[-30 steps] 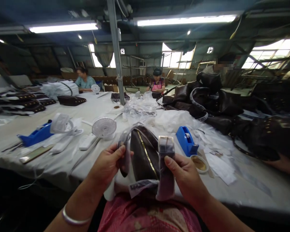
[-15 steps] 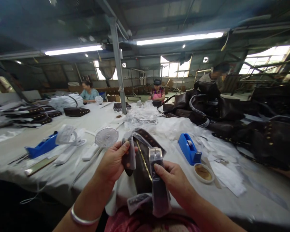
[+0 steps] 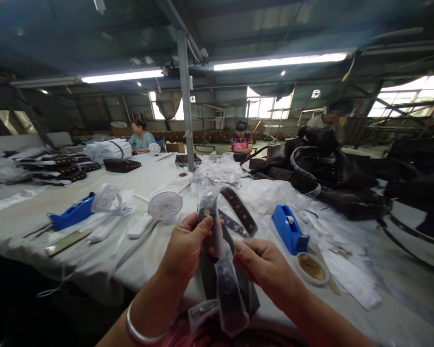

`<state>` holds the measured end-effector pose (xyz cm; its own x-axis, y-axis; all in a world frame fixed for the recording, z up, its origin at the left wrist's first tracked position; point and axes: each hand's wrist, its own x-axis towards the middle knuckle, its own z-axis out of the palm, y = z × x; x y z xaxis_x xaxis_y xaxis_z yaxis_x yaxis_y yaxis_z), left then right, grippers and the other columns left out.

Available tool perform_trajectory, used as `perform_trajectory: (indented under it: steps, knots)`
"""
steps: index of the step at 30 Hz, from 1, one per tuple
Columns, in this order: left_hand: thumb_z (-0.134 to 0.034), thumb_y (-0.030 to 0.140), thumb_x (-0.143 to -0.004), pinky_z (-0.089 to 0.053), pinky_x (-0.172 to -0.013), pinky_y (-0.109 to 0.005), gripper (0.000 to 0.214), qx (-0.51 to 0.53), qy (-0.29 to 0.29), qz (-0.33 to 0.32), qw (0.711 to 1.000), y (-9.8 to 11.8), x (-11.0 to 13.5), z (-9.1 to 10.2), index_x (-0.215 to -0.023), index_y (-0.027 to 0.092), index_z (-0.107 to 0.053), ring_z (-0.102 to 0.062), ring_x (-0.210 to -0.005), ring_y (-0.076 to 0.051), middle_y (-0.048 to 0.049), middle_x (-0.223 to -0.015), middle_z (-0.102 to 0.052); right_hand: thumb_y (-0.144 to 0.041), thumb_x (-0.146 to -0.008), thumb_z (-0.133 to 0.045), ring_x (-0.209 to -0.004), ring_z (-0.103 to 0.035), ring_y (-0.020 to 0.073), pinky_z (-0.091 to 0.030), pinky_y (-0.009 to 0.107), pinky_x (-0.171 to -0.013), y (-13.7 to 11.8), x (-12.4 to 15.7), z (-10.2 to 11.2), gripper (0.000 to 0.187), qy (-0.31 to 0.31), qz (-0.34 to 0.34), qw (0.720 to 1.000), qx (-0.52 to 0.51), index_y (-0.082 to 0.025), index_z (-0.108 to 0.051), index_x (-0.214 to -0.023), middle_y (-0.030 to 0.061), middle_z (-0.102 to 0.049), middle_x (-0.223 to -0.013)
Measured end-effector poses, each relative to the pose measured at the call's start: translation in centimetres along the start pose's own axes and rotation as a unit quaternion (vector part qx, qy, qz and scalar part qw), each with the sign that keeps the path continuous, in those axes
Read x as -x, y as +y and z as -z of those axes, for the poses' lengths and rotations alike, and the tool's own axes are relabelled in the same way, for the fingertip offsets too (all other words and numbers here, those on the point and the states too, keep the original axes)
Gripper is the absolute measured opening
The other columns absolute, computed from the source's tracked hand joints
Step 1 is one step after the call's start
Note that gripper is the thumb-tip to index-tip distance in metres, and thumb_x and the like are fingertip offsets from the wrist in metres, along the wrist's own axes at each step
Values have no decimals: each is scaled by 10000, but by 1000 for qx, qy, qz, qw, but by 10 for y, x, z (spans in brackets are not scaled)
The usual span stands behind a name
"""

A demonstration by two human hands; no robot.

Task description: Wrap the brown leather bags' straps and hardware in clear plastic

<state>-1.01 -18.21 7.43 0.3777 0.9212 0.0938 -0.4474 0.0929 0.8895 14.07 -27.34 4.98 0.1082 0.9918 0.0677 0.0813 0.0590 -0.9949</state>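
In my left hand [image 3: 190,243] is a dark studded strap [image 3: 211,241] in clear plastic, thumb on top and fingers curled behind. My right hand [image 3: 264,260] is closed in a pinch at the edge of the plastic-sleeved lower strap [image 3: 231,294], just right of the left hand's strap. Its fingertips partly hide what they grip, and the buckle does not show. Beneath both hands lies a dark brown bag [image 3: 251,296] at the table's front edge. A studded loop of strap [image 3: 238,209] arches above the bag, beyond my hands.
Blue tape dispensers [image 3: 289,229] [image 3: 72,212] stand on both sides. A tape roll [image 3: 313,269] lies at right, a white fan [image 3: 165,205] left of centre. Dark bags [image 3: 354,197] are heaped at right, plastic wrap [image 3: 267,193] behind. Co-workers [image 3: 241,140] sit or stand across the table [image 3: 148,168].
The buckle end that showed at my right hand is now out of sight. My hands have come closer together, and the lower strap now meets the left hand's strap. The view has shifted slightly.
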Motion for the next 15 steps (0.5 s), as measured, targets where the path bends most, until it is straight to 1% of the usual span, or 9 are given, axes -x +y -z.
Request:
perform_trajectory:
  steps: [1, 3, 5, 6, 7, 9, 11, 13, 15]
  knots:
    - [-855, 366, -703, -479, -445, -203, 295, 0, 1, -17, 1000, -3, 1, -1, -832, 145, -709, -556, -498, -102, -8, -685, -682, -691, -877, -492, -392, -297, 77, -219, 226, -422, -4, 2, -6, 602, -56, -55, 993, -87, -144, -628, -665, -58, -379, -441]
    - [-840, 354, -727, -496, -502, -205, 241, -14, 2, -50, 999, -7, 5, -2, -841, 171, -734, -563, -540, -105, 8, -664, -652, -754, -873, -414, -329, -232, 57, -179, 213, -378, -8, 4, -19, 690, -138, -148, 949, -240, -126, -653, -717, -76, -354, -414]
    - [-825, 351, -747, -517, -565, -217, 193, -54, -11, -75, 996, -9, 13, -2, -848, 202, -758, -597, -633, -129, -4, -738, -654, -769, -863, -407, -322, -240, 44, -186, 197, -369, -9, 3, -29, 695, -154, -200, 904, -346, -123, -660, -810, -70, -417, -462]
    - [-817, 347, -756, -529, -603, -227, 165, -81, -20, -89, 993, -9, 17, -2, -835, 212, -767, -613, -692, -146, -17, -799, -655, -744, -858, -454, -332, -241, 37, -182, 187, -371, -9, 0, -32, 641, -140, -212, 890, -380, -133, -646, -831, -67, -445, -493]
    - [-807, 338, -767, -537, -641, -240, 132, -110, -31, -107, 988, -9, 22, -1, -804, 216, -774, -622, -750, -164, -30, -859, -651, -689, -848, -528, -346, -235, 30, -171, 178, -375, -9, -2, -35, 553, -120, -213, 883, -401, -145, -625, -823, -66, -461, -519]
    - [-778, 301, -796, -543, -741, -275, 101, -171, -57, -148, 972, -8, 30, 2, -739, 218, -776, -625, -863, -205, -56, -962, -640, -503, -799, -674, -380, -212, 23, -148, 167, -388, -10, -9, -38, 358, -79, -186, 891, -406, -161, -573, -764, -78, -446, -538]
    - [-753, 257, -815, -523, -844, -316, 79, -227, -79, -185, 953, -8, 36, 7, -749, 228, -783, -610, -962, -244, -81, -1020, -633, -352, -748, -718, -415, -187, 27, -138, 168, -400, -11, -16, -38, 254, -55, -137, 918, -367, -165, -547, -726, -92, -395, -534]
    - [-737, 228, -824, -497, -903, -347, 54, -283, -87, -217, 930, -8, 40, 12, -816, 243, -789, -592, -1020, -268, -98, -1047, -627, -316, -736, -713, -451, -221, 42, -180, 175, -415, -12, -22, -36, 220, -33, -76, 956, -280, -168, -553, -711, -84, -390, -547]
    - [-739, 220, -821, -500, -870, -336, 79, -329, -90, -242, 908, -7, 43, 18, -874, 255, -785, -599, -974, -256, -98, -1000, -630, -342, -734, -719, -498, -319, 68, -267, 190, -443, -9, -26, -33, 250, -1, 26, 993, -116, -174, -550, -660, -58, -436, -572]
